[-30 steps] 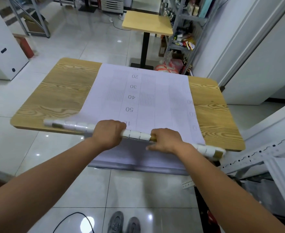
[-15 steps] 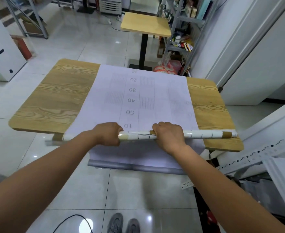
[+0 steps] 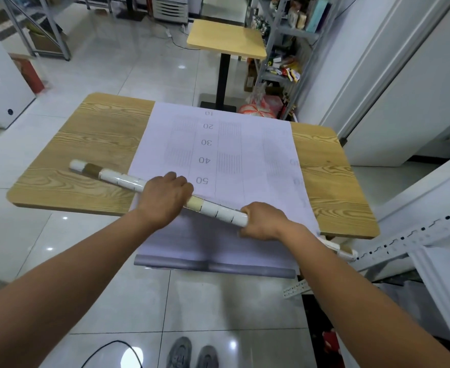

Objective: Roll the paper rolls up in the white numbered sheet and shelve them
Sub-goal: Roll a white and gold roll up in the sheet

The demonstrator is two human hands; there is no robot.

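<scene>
Head view: left hand (image 3: 165, 200) and right hand (image 3: 265, 221), each grip curled round the paper rolls (image 3: 218, 211).

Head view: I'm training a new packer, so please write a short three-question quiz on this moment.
1. True or false: the paper rolls lie parallel to the near edge of the table.
2. Which number on the white numbered sheet is nearest the left hand? A) 10 B) 30 C) 50
3. Short answer: besides the left hand, what grips the paper rolls?

Key: 1 false, they lie skewed; 2 C; 3 the right hand.
</scene>
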